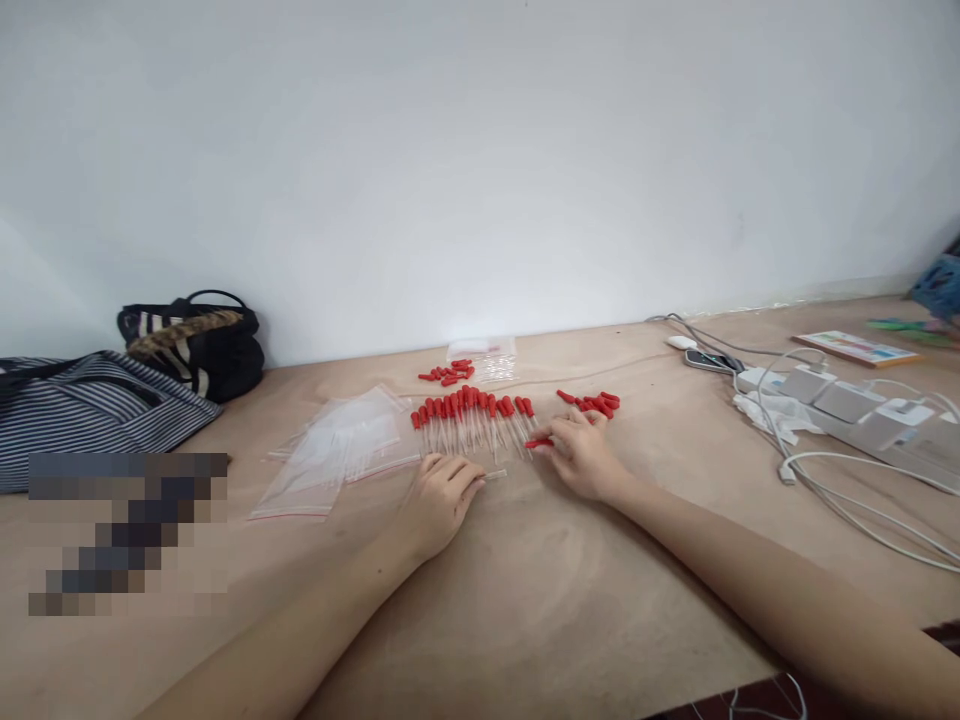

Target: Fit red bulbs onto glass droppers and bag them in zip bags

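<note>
just in front of a row of red-topped droppers [463, 405], out on the table [480, 610], i've got my left hand [444, 493] with its fingers bunched together, pinching a thin clear tube [496, 474] that pokes out to the right. my right hand [579, 455] is at the right end of the row, thumb and fingers pinching a red cap [538, 443]. can't tell from my feed how much of either piece the fingers cover, but the tube and the cap are apart from each other. the droppers fan out side by side, red ends toward the wall [480, 180], clear stems toward me. just beyond the right hand i see a small heap of loose red caps [600, 404], and behind the row there's another little pile of caps [450, 372] next to some spare tubes [497, 366]. over on the left i've got clear plastic bags [337, 440] overlapping, then a striped bag [97, 415] and a black bag [225, 352] further out. way over right: white chargers [855, 400].
</note>
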A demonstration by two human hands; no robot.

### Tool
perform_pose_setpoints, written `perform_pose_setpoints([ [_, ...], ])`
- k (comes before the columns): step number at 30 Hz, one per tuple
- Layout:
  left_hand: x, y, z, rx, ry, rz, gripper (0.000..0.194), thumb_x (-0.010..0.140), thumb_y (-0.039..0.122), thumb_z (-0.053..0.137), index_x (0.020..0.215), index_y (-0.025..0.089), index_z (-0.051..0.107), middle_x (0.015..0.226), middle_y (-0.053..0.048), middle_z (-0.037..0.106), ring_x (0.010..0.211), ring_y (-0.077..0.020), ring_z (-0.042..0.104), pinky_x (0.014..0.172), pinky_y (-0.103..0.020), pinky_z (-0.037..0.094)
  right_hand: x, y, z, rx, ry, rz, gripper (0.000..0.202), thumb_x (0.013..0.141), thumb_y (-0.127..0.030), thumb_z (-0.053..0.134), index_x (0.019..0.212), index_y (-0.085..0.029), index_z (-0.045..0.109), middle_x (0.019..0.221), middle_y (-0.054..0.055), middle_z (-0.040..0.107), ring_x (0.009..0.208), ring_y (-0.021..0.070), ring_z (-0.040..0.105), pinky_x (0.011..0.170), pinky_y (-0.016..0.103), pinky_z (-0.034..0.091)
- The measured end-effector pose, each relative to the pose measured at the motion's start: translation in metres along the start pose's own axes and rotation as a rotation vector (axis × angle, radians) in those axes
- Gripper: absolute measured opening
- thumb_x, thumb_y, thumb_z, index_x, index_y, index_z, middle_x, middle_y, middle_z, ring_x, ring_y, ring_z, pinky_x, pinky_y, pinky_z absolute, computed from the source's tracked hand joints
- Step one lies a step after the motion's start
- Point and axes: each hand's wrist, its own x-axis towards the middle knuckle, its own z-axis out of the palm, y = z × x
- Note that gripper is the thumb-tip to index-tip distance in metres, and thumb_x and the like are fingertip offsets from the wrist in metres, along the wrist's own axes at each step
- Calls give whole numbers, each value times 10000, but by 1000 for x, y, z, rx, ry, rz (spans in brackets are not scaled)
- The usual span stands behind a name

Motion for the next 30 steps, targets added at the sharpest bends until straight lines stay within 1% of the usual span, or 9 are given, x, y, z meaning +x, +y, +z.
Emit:
perform_pose_setpoints([
  [2, 0, 1, -1, -1, 0, -4, 175, 894, 200, 385, 876, 174, 557, 790, -14, 621, 728, -159, 544, 730, -324, 335, -4, -11, 2, 72, -61, -87, 175, 799, -213, 514, 934, -226, 624, 837, 44, 651, 847, 198, 494, 808, 404, 216],
  [4, 1, 1, -1, -6, 4, 3, 189, 897, 206, 378, 863, 174, 561, 787, -13, 625, 715, -156, 539, 727, -323, 335, -5, -16, 4, 117, -106, -129, 188, 807, -210, 509, 946, -242, 631, 852, 42, 652, 851, 196, 493, 815, 412, 208],
  [10, 2, 1, -1, -38, 38, 44, 216, 902, 211, 370, 838, 178, 573, 776, -11, 632, 701, -145, 524, 736, -309, 339, -5, -20, 4, 241, -192, -126, 172, 832, -288, 499, 915, -274, 649, 892, 33, 671, 886, 204, 500, 841, 434, 195],
  [15, 1, 1, 0, -44, 72, 74, 216, 903, 208, 377, 851, 187, 586, 741, -1, 628, 664, -128, 528, 734, -313, 309, -5, -21, 5, 361, -243, -111, 151, 818, -264, 520, 885, -273, 655, 858, 15, 675, 911, 207, 493, 872, 471, 169],
  [20, 0, 3, 1, -53, 87, 57, 199, 896, 200, 396, 853, 190, 591, 724, 10, 621, 629, -109, 531, 710, -314, 269, -5, -21, 10, 469, -245, -41, 104, 778, -239, 567, 825, -248, 659, 806, 6, 662, 880, 187, 510, 916, 495, 140],
  [23, -1, 5, 1, -54, 102, 50, 196, 892, 200, 402, 856, 192, 595, 714, 9, 619, 617, -107, 524, 697, -309, 263, -6, -21, 12, 483, -230, -16, 92, 763, -268, 586, 808, -244, 664, 789, 10, 651, 855, 180, 520, 929, 499, 139],
  [26, -2, 7, 1, -49, 108, 48, 196, 888, 196, 404, 858, 190, 598, 707, 11, 614, 608, -104, 518, 682, -304, 259, -7, -21, 13, 476, -200, -26, 103, 756, -308, 597, 797, -248, 670, 781, 11, 652, 826, 169, 533, 936, 482, 155],
  [30, -2, 8, 2, -5, 99, 58, 208, 885, 191, 401, 854, 194, 607, 687, 13, 599, 596, -104, 508, 673, -305, 258, -8, -23, 13, 425, -190, -71, 86, 750, -311, 608, 793, -269, 669, 739, -8, 665, 818, 164, 539, 936, 468, 153],
])
